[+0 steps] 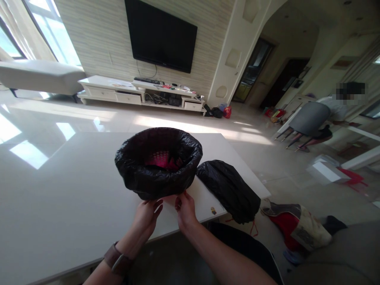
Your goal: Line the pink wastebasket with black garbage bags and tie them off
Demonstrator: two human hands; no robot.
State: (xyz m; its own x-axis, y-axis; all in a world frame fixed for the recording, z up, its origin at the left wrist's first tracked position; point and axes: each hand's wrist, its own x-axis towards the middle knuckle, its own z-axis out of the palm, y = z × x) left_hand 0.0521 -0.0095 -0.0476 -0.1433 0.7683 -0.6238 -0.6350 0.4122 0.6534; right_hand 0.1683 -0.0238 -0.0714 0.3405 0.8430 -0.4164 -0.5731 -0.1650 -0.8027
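A pink mesh wastebasket (158, 158) stands on the white table, lined with a black garbage bag (166, 184). The bag is folded outward over the rim and covers most of the basket's outside. At the near side, my left hand (150, 215) is closed on the bag's lower edge, its fingertips partly hidden beneath it. Just to its right, my right hand (185, 209) pinches the same edge with curled fingers. Right of the basket lies a second black garbage bag (230, 188), collapsed, with orange drawstrings hanging over the table edge.
The white table (74, 190) ends close in front of me. A black seat (243, 245) is below its right side, and a cloth bag (299, 225) rests beyond the corner. Farther off are a TV cabinet (127, 97) and a person (338, 109) on a grey chair (308, 118).
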